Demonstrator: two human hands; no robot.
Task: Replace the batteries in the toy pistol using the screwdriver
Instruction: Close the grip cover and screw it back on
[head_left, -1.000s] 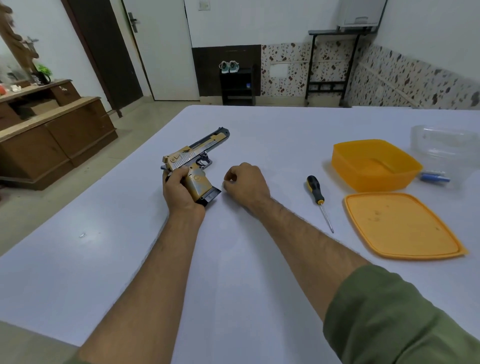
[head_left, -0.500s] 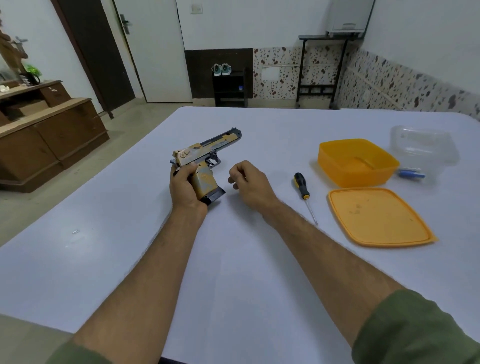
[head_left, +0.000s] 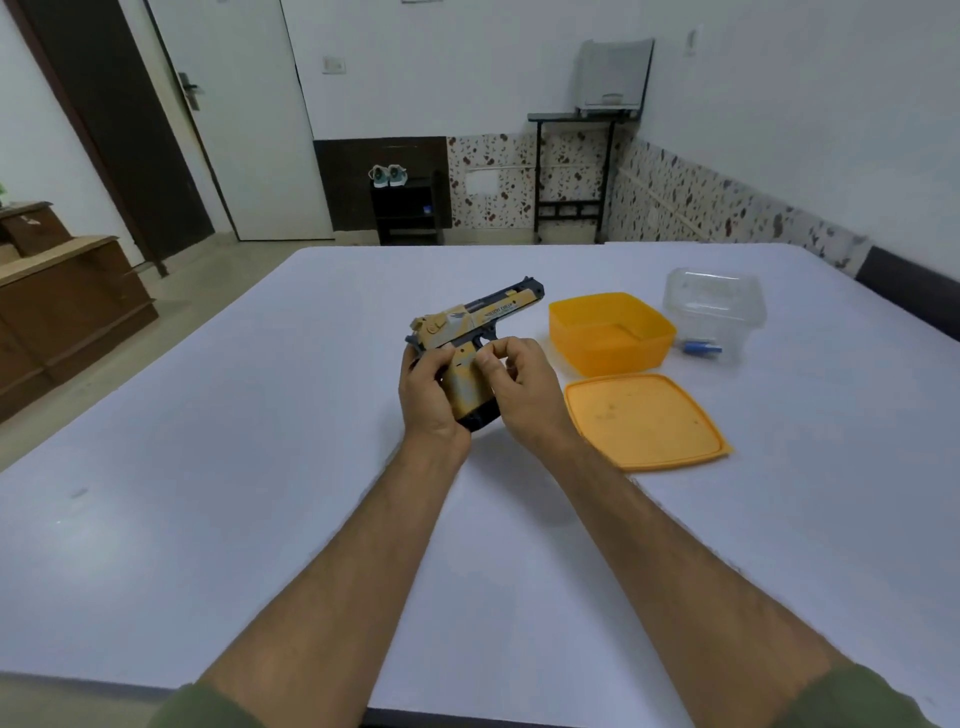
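Now joining the left hand (head_left: 431, 400) in gripping the toy pistol (head_left: 470, 348) at frame centre, right hand (head_left: 522, 395) fingers curling on its grip, still locating the battery cover; screwdriver unseen, needing fetching next.

Two bare forearms reach out from the lower edge of the view, both with dark hair along them. The left hand (head_left: 428, 400) and the right hand (head_left: 524, 395) wear no gloves, rings or watch, and the wrists behind the fingers carry no band. Far back from the fingers, near each elbow, an olive-green sleeve begins: the left sleeve (head_left: 205, 709) shows as a small bunched edge, the right sleeve (head_left: 852, 701) as a wider fold of plain cloth without print.
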